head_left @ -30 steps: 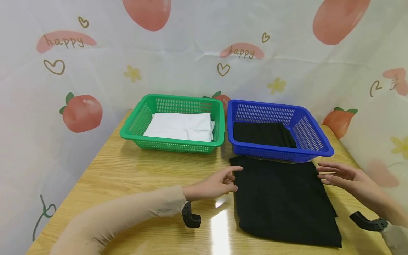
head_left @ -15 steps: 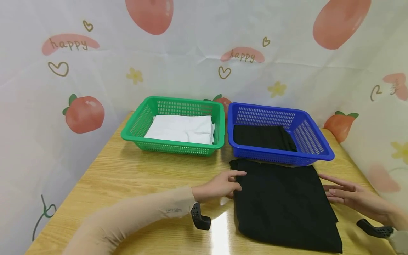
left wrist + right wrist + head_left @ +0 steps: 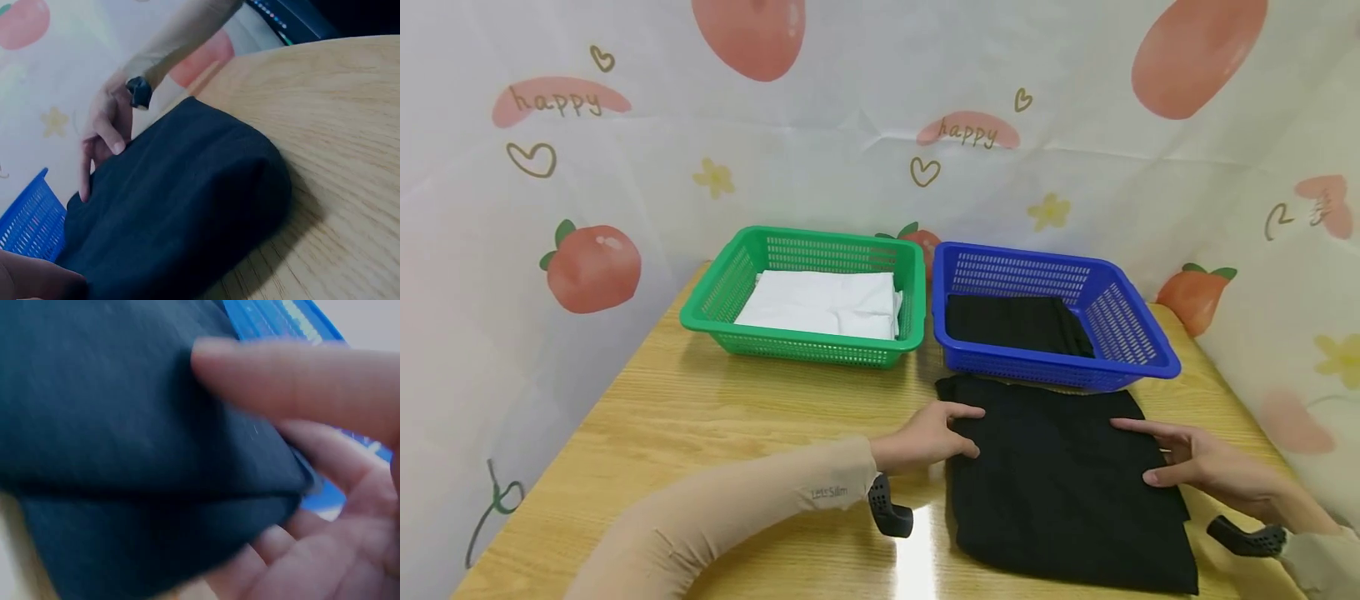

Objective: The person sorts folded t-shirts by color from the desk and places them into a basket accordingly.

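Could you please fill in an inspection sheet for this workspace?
Surface: wooden table, with a bright glare patch beside the cloth.
Job's things: black cloth on the table in front of the blue basket; folded dark cloth inside that basket; green basket holding folded white cloth.
Clutter: nothing seen on the table.
Hands: left hand at the black cloth's left edge, right hand at its right edge; each has thumb and index finger apart over the cloth.
Cables: nothing seen.
Surroundings: fruit-patterned backdrop behind the baskets; beyond the table's edge, a dark object, too cropped to identify.
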The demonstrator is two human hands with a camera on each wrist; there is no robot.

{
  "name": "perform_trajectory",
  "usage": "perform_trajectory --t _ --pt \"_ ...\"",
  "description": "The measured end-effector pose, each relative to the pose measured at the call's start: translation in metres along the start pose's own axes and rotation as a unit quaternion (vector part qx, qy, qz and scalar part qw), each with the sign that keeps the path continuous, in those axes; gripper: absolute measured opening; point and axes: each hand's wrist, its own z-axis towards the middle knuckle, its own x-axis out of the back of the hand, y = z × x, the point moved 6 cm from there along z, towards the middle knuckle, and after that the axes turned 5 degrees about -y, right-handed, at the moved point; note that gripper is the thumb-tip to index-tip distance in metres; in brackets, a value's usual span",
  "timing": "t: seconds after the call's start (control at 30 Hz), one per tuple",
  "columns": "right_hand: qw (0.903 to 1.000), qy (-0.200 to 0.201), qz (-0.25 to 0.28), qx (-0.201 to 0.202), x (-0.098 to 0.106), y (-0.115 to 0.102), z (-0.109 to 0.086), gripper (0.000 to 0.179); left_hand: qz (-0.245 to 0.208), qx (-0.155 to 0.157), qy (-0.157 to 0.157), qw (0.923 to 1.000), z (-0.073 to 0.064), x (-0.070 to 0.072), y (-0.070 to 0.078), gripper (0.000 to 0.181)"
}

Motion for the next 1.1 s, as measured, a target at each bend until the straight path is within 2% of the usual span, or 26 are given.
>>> perform_trajectory --t 0.17,0.3,0.4,0.47,0.57,0.7,0.93,1.1 --pt "0.9997 0.022 0.001 0.012 -0.004 -0.004 0.002 0.07 0.006 0.008 0.027 0.9996 0.0 0.004 -0.003 0.058" --pt "0.9992 0.02 0.004 0.034 -0.007 -0.008 0.0 0.068 -0.014 0.014 0.022 0.9996 -0.002 0.005 0.0 0.058" --pt "0.9981 0.031 -0.024 0.047 -0.007 -0.015 -0.002 0.067 0.001 0.013 0.02 0.9997 -0.007 0.007 0.003 0.057" --pt "0.997 0.041 -0.044 0.049 -0.008 -0.019 -0.003 0.067 0.021 0.004 0.022 0.9995 -0.011 0.008 0.006 0.057" --pt "0.996 0.047 -0.059 0.048 -0.009 -0.026 -0.003 0.068 0.043 -0.025 0.022 0.9985 -0.018 0.01 0.011 0.057" --pt "0.9957 0.047 -0.061 0.05 -0.012 -0.033 -0.002 0.068 0.035 -0.059 0.017 0.9975 -0.024 0.013 0.016 0.058" --pt "0.9917 0.076 -0.09 0.051 -0.013 -0.037 -0.004 0.066 0.022 -0.077 0.012 0.9967 -0.03 0.017 0.015 0.058" --pt "0.989 0.086 -0.105 0.06 -0.014 -0.038 -0.004 0.066 0.034 -0.108 0.01 0.9935 -0.033 0.021 0.016 0.059"
